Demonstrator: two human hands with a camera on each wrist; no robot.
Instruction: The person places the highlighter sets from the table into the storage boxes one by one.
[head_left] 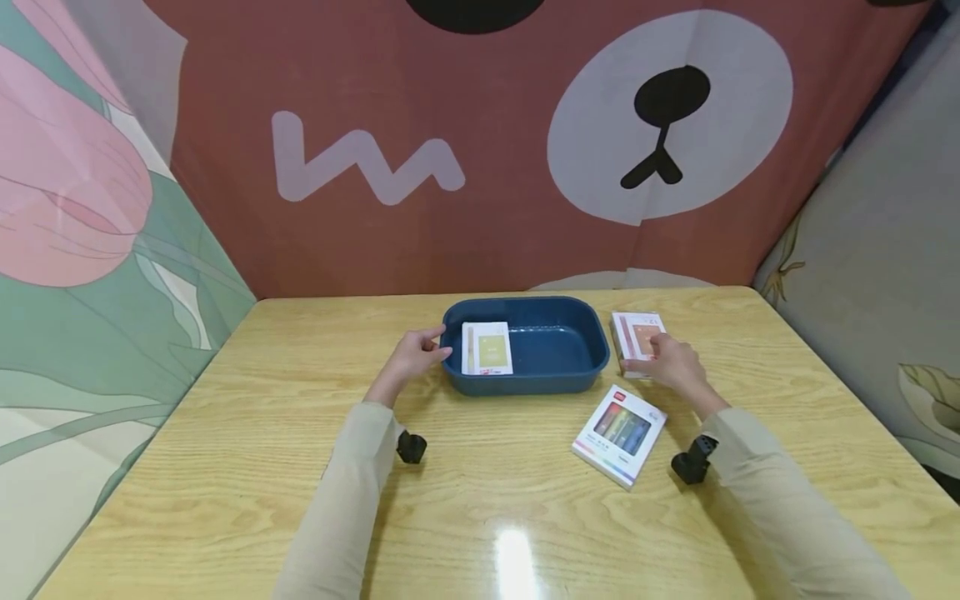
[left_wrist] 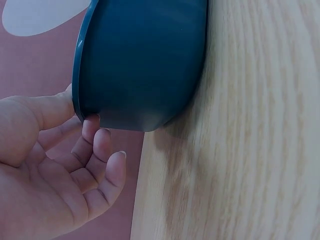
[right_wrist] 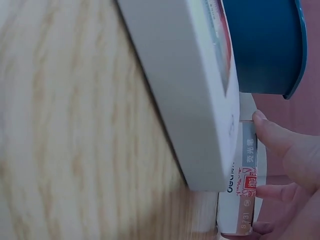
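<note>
In the head view a dark blue plastic basin (head_left: 558, 384) stands on the table, a white box with a yellow-green panel (head_left: 492, 352) lying at its left end. My left hand (head_left: 412, 357) pinches the basin's left rim between thumb and fingertip; the other fingers curl loosely below it in the left wrist view. Right of the basin, my right hand (head_left: 675, 367) grips a white highlighter box with a pink panel (head_left: 637, 325), thumb on one side and fingers across it. The right wrist view shows this box's printed side (right_wrist: 241, 200), partly behind a nearer box.
A white pen box with a clear window (head_left: 619, 435) lies slanted on the wooden table (head_left: 465, 475), in front of the right hand. Behind the table hangs a reddish-brown cloth (head_left: 495, 242). Black wrist cameras (head_left: 692, 463) sit at both cuffs.
</note>
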